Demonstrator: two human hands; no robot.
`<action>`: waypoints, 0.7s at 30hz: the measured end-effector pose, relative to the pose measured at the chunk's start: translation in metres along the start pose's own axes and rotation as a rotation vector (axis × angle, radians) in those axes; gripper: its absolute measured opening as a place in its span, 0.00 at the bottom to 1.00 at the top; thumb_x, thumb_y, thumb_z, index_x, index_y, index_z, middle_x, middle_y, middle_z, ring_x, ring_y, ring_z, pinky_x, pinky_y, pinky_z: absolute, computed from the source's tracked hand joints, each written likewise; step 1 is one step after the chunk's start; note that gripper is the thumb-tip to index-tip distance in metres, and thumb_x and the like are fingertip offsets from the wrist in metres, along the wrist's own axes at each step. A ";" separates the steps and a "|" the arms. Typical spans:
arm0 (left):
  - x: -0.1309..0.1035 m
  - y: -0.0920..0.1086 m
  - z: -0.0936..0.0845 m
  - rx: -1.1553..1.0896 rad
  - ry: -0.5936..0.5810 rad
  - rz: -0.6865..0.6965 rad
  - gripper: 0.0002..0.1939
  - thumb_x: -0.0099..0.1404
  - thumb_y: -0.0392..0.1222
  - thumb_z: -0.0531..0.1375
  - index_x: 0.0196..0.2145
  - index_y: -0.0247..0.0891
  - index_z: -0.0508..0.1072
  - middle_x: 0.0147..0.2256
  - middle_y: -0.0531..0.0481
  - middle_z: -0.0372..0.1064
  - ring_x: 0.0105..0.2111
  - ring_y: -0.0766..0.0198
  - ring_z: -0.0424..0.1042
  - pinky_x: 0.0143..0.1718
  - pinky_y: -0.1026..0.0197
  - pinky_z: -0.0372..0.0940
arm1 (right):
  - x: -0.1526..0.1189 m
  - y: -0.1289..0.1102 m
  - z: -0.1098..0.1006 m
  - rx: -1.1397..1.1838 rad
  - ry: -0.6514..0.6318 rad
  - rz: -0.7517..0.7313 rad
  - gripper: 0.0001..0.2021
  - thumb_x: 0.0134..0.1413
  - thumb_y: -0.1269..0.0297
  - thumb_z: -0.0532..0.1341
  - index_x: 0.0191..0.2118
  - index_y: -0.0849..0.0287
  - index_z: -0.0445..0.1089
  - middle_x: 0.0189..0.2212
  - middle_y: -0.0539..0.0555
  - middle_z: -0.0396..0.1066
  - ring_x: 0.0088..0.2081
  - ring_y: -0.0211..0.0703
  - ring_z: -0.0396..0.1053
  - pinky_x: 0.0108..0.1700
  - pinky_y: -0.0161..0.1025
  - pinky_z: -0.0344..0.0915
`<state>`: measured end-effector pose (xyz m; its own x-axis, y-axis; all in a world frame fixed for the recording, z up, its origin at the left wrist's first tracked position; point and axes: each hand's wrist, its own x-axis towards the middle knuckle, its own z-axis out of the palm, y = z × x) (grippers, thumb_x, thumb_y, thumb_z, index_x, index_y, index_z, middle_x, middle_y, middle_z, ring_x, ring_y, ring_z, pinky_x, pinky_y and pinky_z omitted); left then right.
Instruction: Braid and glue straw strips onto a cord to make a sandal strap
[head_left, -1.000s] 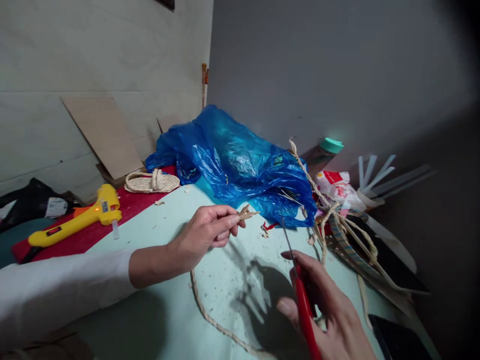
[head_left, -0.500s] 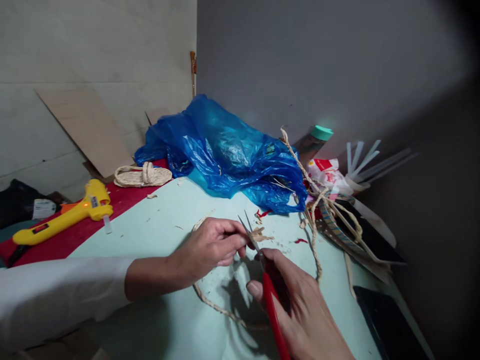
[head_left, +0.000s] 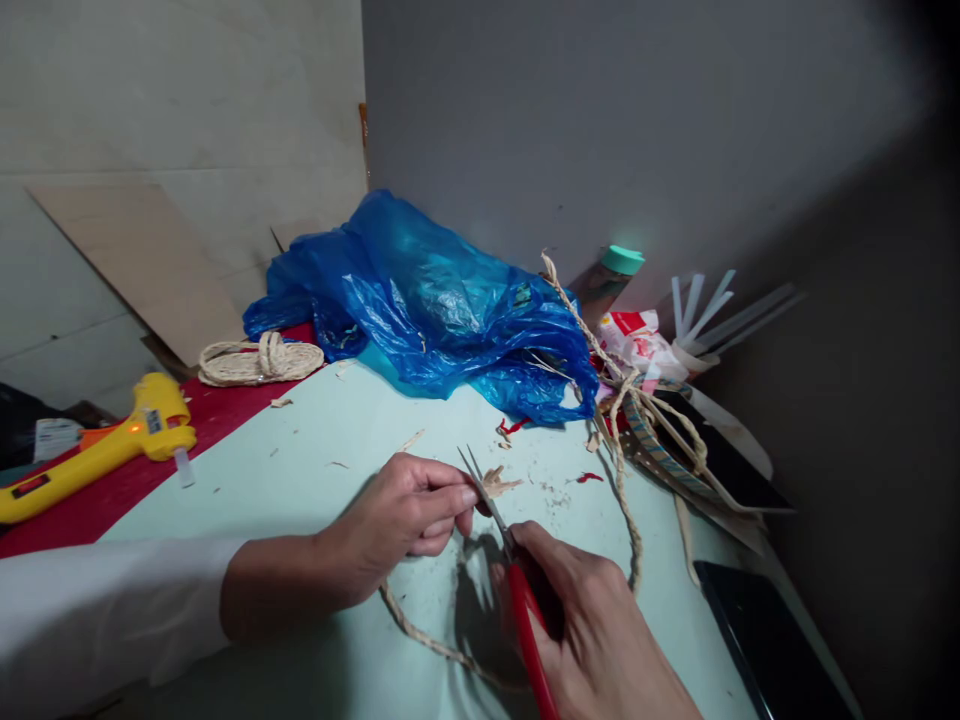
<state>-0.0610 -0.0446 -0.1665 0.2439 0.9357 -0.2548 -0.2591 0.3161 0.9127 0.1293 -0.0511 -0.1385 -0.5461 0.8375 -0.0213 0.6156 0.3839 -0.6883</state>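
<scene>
My left hand (head_left: pixel 420 515) is closed in a pinch on the end of a braided straw cord (head_left: pixel 427 637). The cord hangs from the fingers and curves over the table below. Red-handled scissors (head_left: pixel 531 635) are in my right hand (head_left: pixel 592 620), their thin blades slightly apart and touching or very near my left fingertips. Just beyond the blades lies a dry frayed scrap of fibre (head_left: pixel 496 482); whether it joins the cord, I cannot tell. Part of the cord under my right hand is hidden.
A yellow glue gun (head_left: pixel 97 450) lies at left on red cloth, near a woven straw sole (head_left: pixel 261 361). A blue plastic bag (head_left: pixel 427 300) fills the back. More braided cord (head_left: pixel 628 500), glue sticks (head_left: pixel 701 310) and a dark phone-like slab (head_left: pixel 765 640) are at right.
The whole view has swung a little to the right, so things appear further left. The scissor tips are somewhat closer together. Both hands keep their hold.
</scene>
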 end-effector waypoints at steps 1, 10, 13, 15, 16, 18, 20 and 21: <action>0.000 0.000 0.000 -0.003 0.002 -0.001 0.15 0.62 0.44 0.62 0.23 0.29 0.71 0.21 0.53 0.60 0.16 0.79 0.47 0.18 0.66 0.38 | 0.000 -0.001 -0.001 -0.016 -0.002 0.005 0.10 0.62 0.61 0.53 0.28 0.55 0.58 0.21 0.48 0.65 0.21 0.36 0.61 0.21 0.32 0.54; -0.001 0.003 0.005 0.006 0.026 -0.015 0.15 0.60 0.44 0.62 0.23 0.29 0.71 0.20 0.53 0.60 0.15 0.78 0.48 0.18 0.66 0.39 | -0.002 0.001 -0.001 -0.108 0.026 0.005 0.10 0.60 0.56 0.55 0.33 0.55 0.60 0.27 0.51 0.69 0.24 0.39 0.63 0.24 0.33 0.58; 0.000 0.001 0.004 0.014 0.008 -0.029 0.15 0.60 0.45 0.62 0.23 0.29 0.72 0.19 0.54 0.58 0.15 0.78 0.47 0.18 0.66 0.38 | -0.003 0.001 0.001 -0.088 0.012 0.014 0.09 0.62 0.60 0.53 0.30 0.55 0.59 0.24 0.50 0.68 0.21 0.37 0.60 0.22 0.32 0.55; 0.001 -0.001 0.003 0.024 0.003 -0.031 0.16 0.60 0.45 0.62 0.23 0.29 0.72 0.19 0.54 0.58 0.15 0.78 0.47 0.18 0.66 0.38 | -0.004 0.001 0.002 -0.075 0.018 0.005 0.10 0.61 0.62 0.52 0.28 0.55 0.57 0.23 0.50 0.67 0.20 0.36 0.59 0.20 0.32 0.53; 0.001 -0.001 0.003 0.027 0.006 -0.030 0.16 0.60 0.45 0.62 0.23 0.29 0.72 0.19 0.54 0.59 0.15 0.78 0.47 0.18 0.66 0.38 | -0.004 0.002 0.002 -0.071 0.023 -0.004 0.10 0.61 0.63 0.52 0.28 0.55 0.56 0.22 0.50 0.66 0.20 0.35 0.58 0.20 0.32 0.53; 0.001 -0.002 0.002 0.032 0.010 -0.029 0.16 0.60 0.45 0.62 0.22 0.29 0.71 0.19 0.54 0.59 0.15 0.78 0.47 0.18 0.66 0.38 | -0.004 0.002 0.003 -0.063 0.027 -0.025 0.10 0.60 0.64 0.52 0.27 0.55 0.55 0.21 0.49 0.66 0.20 0.35 0.58 0.20 0.32 0.52; 0.000 -0.002 0.002 0.034 0.014 -0.027 0.16 0.61 0.45 0.62 0.22 0.29 0.71 0.19 0.54 0.59 0.15 0.78 0.47 0.18 0.66 0.38 | -0.003 0.003 0.004 -0.056 0.035 -0.034 0.10 0.61 0.64 0.52 0.27 0.55 0.56 0.21 0.49 0.66 0.20 0.35 0.58 0.20 0.32 0.53; 0.000 -0.002 0.002 0.038 0.017 -0.026 0.16 0.61 0.45 0.61 0.23 0.29 0.72 0.19 0.54 0.59 0.15 0.78 0.47 0.18 0.66 0.39 | -0.003 0.003 0.003 -0.056 0.039 -0.028 0.10 0.61 0.63 0.52 0.28 0.55 0.57 0.22 0.49 0.66 0.20 0.36 0.58 0.20 0.32 0.53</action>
<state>-0.0588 -0.0455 -0.1681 0.2336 0.9300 -0.2836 -0.2174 0.3343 0.9171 0.1304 -0.0536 -0.1428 -0.5419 0.8401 0.0261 0.6319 0.4277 -0.6464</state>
